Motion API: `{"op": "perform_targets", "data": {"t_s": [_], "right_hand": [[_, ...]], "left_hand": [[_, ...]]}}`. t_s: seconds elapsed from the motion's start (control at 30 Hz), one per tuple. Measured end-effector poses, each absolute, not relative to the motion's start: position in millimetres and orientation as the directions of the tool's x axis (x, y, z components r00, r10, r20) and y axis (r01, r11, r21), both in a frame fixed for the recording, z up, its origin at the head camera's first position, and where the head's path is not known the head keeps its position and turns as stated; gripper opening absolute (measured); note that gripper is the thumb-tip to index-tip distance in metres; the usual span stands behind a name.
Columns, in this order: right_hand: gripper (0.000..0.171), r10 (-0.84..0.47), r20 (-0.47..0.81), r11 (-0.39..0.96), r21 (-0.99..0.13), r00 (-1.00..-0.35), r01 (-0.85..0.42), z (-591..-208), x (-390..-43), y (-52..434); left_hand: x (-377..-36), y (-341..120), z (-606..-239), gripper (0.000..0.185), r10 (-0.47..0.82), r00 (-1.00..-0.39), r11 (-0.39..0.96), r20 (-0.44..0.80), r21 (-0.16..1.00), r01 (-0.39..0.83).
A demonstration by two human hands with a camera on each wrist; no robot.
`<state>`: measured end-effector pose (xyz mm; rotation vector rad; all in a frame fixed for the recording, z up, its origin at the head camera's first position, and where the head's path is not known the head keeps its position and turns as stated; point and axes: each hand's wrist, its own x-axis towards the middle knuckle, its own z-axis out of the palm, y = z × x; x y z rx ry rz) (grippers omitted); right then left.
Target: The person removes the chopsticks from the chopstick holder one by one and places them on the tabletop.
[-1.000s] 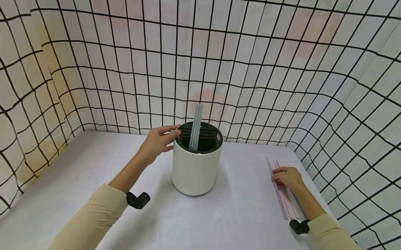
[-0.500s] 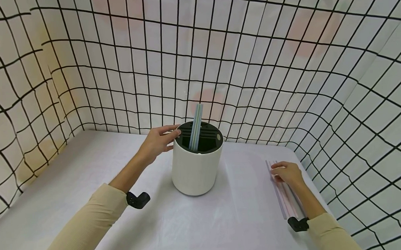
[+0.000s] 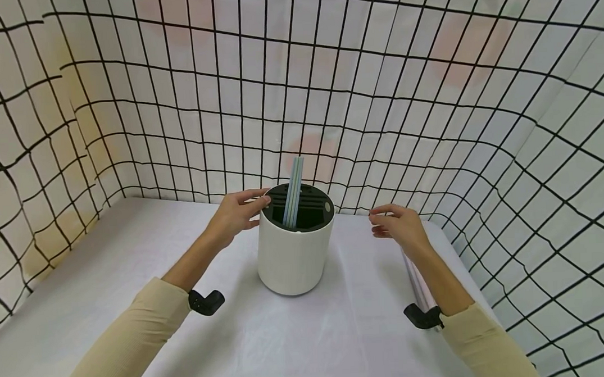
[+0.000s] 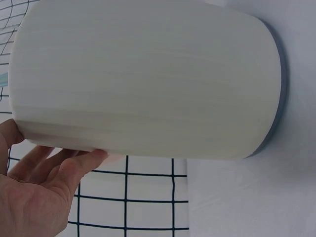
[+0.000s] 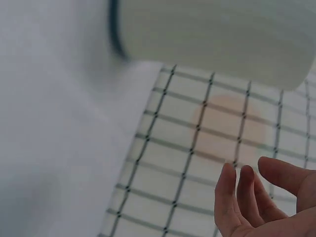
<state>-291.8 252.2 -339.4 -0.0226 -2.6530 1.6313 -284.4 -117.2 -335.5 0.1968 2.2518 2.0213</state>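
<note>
A white round holder [image 3: 294, 250] with a black slotted insert stands mid-table, with pale blue straws [image 3: 294, 191] upright in it. My left hand [image 3: 238, 214] rests with straight fingers against the holder's upper left rim; the left wrist view shows the holder's wall [image 4: 148, 79] touching my fingers [image 4: 74, 163]. My right hand [image 3: 400, 224] hovers in the air to the right of the holder, fingers loosely spread, holding nothing. Its fingers [image 5: 247, 197] appear in the right wrist view below the holder [image 5: 212, 34]. Several pink and clear straws [image 3: 418, 282] lie on the table under my right forearm.
A white cloth covers the table [image 3: 133, 263]. White sheets with a black grid [image 3: 430, 121] stand close behind and on both sides. Small black cameras sit at each wrist [image 3: 205, 301].
My right hand has lifted off the straws on the table and moved up and left toward the holder, with nothing in it. The left hand has stayed on the rim.
</note>
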Motion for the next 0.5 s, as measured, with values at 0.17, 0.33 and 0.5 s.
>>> {"op": "perform_targets", "data": {"t_s": [0.17, 0.33, 0.5], "right_hand": [[0.033, -0.052, 0.047, 0.448, -0.892, -0.998, -0.065, -307, -284, 216], [0.031, -0.146, 0.064, 0.399, -0.909, -0.987, -0.117, -282, -278, 184], [0.031, -0.238, 0.096, 0.361, -0.915, -0.967, -0.18, -271, -275, 158]], "left_hand": [[-285, -117, -336, 0.046, 0.174, -0.985, 0.104, 0.003, 0.994, 0.022], [-285, -117, -336, 0.047, 0.172, -0.985, 0.101, 0.006, 0.995, 0.024], [-285, -117, -336, 0.047, 0.171, -0.985, 0.089, 0.009, 0.996, 0.025]]}}
